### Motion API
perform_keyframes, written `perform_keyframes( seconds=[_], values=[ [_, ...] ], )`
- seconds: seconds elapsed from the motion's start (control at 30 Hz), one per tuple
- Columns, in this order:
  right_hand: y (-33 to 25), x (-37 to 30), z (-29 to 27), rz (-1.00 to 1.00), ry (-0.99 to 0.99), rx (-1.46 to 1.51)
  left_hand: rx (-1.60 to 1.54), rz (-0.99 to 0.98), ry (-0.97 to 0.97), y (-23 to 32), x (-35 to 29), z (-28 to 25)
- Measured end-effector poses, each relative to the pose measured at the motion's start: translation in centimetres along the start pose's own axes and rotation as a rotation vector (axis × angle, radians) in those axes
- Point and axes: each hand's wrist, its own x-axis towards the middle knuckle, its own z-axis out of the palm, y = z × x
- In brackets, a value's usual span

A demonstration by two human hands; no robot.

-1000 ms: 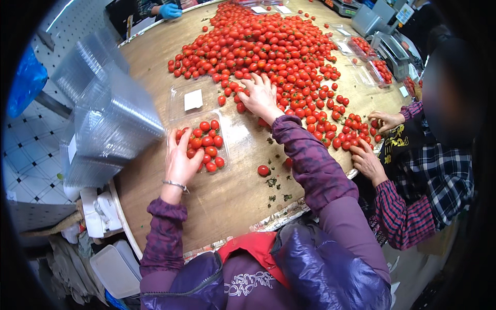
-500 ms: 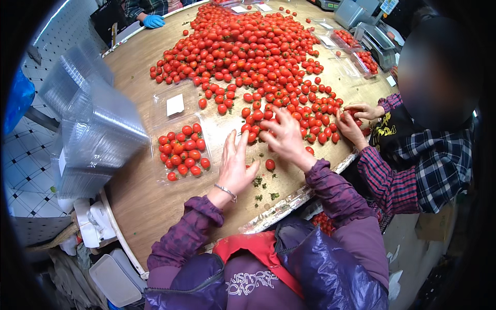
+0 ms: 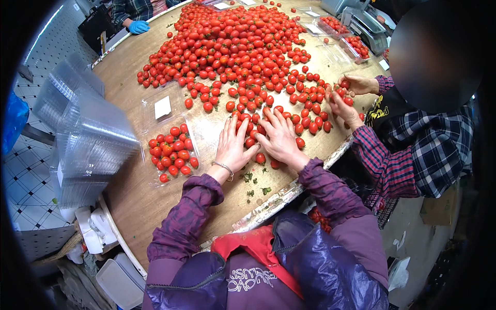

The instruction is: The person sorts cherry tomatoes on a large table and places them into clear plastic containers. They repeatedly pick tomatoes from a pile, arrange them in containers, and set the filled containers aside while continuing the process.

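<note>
Small red tomatoes (image 3: pixel 232 49) lie in a big heap on the wooden table, thinning out toward me. My left hand (image 3: pixel 232 147) rests open at the near edge of the spread, fingers extended beside a few tomatoes. To its right, my right hand (image 3: pixel 280 135) is open too, fingers spread over several tomatoes, some partly hidden beneath it. A single tomato (image 3: pixel 260 158) sits just below the gap between my thumbs. Left of my left hand, a clear plastic box (image 3: pixel 146 164) holds tomatoes in its base; its opened lid (image 3: pixel 150 106) carries a white label (image 3: pixel 162 107).
Nested clear plastic boxes (image 3: pixel 93 134) stand at the left edge. At right, a co-worker's hands (image 3: pixel 345 109) hold tomatoes. Filled boxes (image 3: pixel 357 47) and a scale (image 3: pixel 364 28) are far right. A blue-gloved hand (image 3: pixel 139 27) rests far left. Green scraps (image 3: pixel 248 176) lie near me.
Both my hands have come down onto the table among the nearest tomatoes, my right hand lowering with its fingers spreading. The co-worker's hands have lifted slightly with tomatoes. The whole view has shifted a little.
</note>
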Motion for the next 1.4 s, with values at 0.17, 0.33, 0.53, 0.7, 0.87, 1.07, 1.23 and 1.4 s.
perform_keyframes(
  seconds=[0.17, 0.33, 0.53, 0.7, 0.87, 1.07, 1.23, 1.4],
  values=[
    [1.7, -0.7, -3.6, -0.062, 0.231, 0.225, -0.117, -0.003, 0.066, -0.3, -1.7, -1.7],
    [-0.8, -0.2, -2.8, -0.197, 0.022, 0.258, -0.196, -0.039, 0.056, 0.0, -2.8, -2.2],
    [-3.0, 1.4, -1.2, -0.012, -0.258, 0.044, -0.259, -0.064, 0.034, 0.2, -4.0, -3.0],
    [-1.5, 0.7, -1.8, 0.059, -0.171, 0.655, -0.258, -0.075, 0.039, 0.1, -4.5, -3.2],
    [-1.8, -2.0, -4.5, 0.408, -0.399, 1.449, -0.249, -0.100, 0.047, 0.0, -4.3, -2.5],
    [-1.8, -3.8, -4.7, 0.442, -0.406, 1.916, -0.216, -0.084, 0.089, -0.7, -3.4, -2.0],
    [-1.7, -4.8, -4.2, 0.429, -0.390, 1.960, -0.171, -0.131, 0.086, -1.2, -2.3, -1.8],
    [-2.0, -5.7, -5.1, 0.481, -0.270, 1.819, -0.107, -0.165, 0.056, -1.6, -0.8, -1.4]
  ],
)
